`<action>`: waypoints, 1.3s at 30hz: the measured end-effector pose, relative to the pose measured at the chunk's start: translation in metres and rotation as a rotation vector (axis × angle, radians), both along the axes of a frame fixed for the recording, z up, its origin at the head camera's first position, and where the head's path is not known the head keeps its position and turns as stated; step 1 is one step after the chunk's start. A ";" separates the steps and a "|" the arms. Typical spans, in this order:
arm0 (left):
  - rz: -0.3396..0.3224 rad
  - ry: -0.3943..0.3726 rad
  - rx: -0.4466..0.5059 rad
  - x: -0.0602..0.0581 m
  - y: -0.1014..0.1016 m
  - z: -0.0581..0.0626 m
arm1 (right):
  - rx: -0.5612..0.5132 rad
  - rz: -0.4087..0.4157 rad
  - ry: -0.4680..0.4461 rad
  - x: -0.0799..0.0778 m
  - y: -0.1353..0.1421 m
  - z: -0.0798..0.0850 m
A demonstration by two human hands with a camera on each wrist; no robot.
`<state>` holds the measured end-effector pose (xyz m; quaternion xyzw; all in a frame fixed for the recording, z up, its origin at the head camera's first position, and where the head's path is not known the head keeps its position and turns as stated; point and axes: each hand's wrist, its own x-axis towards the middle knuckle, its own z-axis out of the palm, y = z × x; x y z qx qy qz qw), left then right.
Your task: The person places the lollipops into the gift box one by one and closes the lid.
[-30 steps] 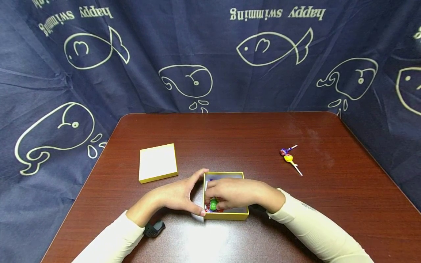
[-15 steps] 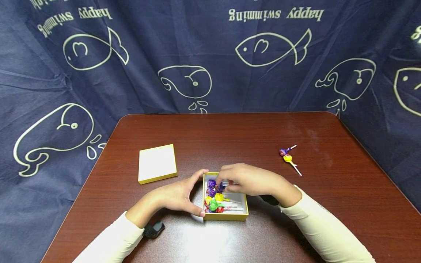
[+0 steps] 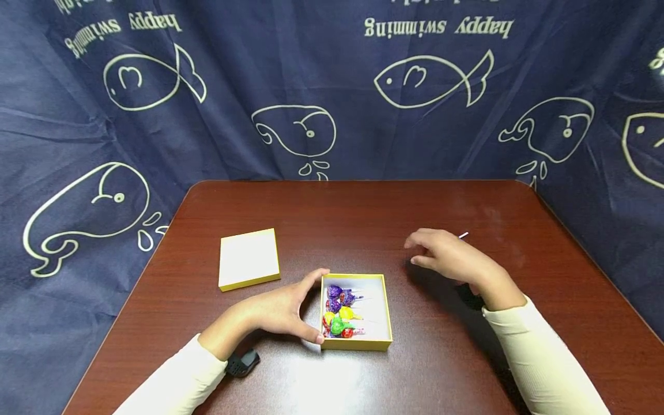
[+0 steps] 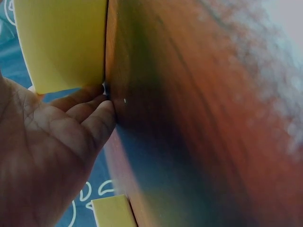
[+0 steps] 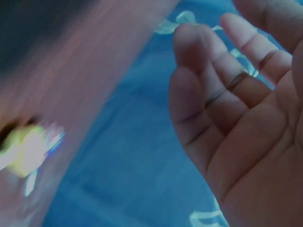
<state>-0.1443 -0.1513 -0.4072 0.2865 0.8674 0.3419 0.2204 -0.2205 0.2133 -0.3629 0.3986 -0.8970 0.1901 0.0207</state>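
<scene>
My left hand point(image 3: 282, 305) holds a shallow yellow-edged box point(image 3: 388, 317) by its left side, thumb at the near corner and fingers at the far one. The left wrist view shows the fingers beside the yellow box wall point(image 4: 64, 45). Inside the box lie several wrapped lollipops: purple ones point(image 3: 334, 292), a green one point(image 3: 338, 325), yellow ones point(image 3: 346, 313) and red ones. My right hand point(image 3: 451, 256) hovers right of the box, fingers loosely bent around nothing. Behind it pokes a white lollipop stick point(image 3: 463, 235). A blurred yellow lollipop point(image 5: 26, 149) shows in the right wrist view.
A white lid with yellow sides point(image 3: 249, 259) lies on the brown table point(image 3: 342, 219), to the left and behind the box. A dark blue curtain point(image 3: 218, 138) with fish and whale drawings hangs behind the table.
My right hand has lifted out of the box and moved right and away, over the two loose lollipops, which it now mostly hides. My left hand and the box stay in place.
</scene>
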 end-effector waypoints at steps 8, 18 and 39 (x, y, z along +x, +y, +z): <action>0.010 -0.001 -0.012 0.002 -0.001 0.001 | -0.042 -0.146 0.000 -0.006 0.049 -0.012; 0.001 0.008 -0.005 0.002 0.000 -0.001 | -0.073 -0.231 -0.017 -0.011 0.083 -0.022; 0.001 0.019 -0.016 0.001 0.001 0.002 | -0.040 -0.257 -0.028 -0.023 0.089 -0.039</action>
